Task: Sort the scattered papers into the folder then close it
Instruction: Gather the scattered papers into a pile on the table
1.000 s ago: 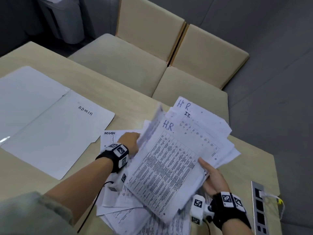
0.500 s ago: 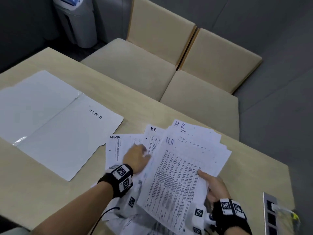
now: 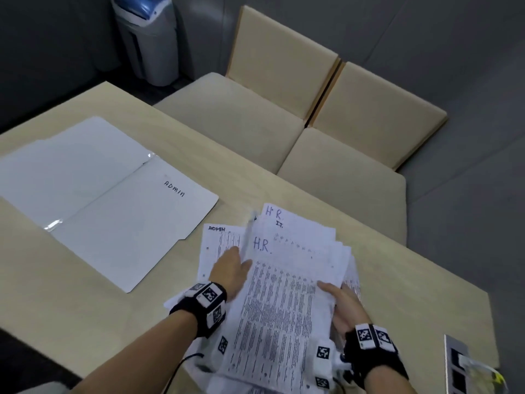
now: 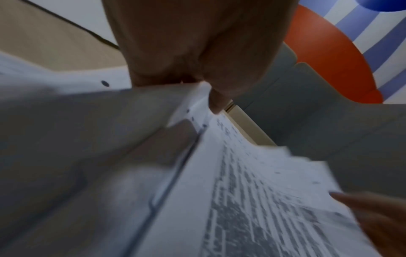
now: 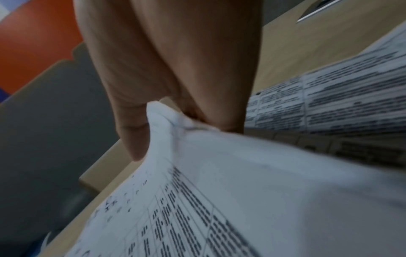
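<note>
A white folder (image 3: 113, 211) marked ADMIN lies open and flat on the left of the table. To its right is a loose pile of printed papers (image 3: 287, 302) with a sheet marked H.R. on top. A sheet marked ADMIN (image 3: 218, 243) pokes out at the pile's left. My left hand (image 3: 238, 257) is at the pile's left edge, thumb on the H.R. sheet and fingers behind a lifted sheet edge; the left wrist view shows that pinch (image 4: 204, 90). My right hand (image 3: 335, 294) grips the pile's right edge, thumb on top; the right wrist view shows sheets bunched between thumb and fingers (image 5: 167, 118).
The light wooden table (image 3: 71, 294) has bare surface in front of the folder. Beige cushioned chairs (image 3: 241, 115) stand along the far edge. A grey bin with a blue top (image 3: 147, 38) is in the back corner. A socket panel (image 3: 460, 365) sits at the table's right edge.
The pile, tilted up a second ago, has come down nearly flat. My left hand went from lying flat on the papers to the H.R. sheet's left edge, where one sheet now stands up.
</note>
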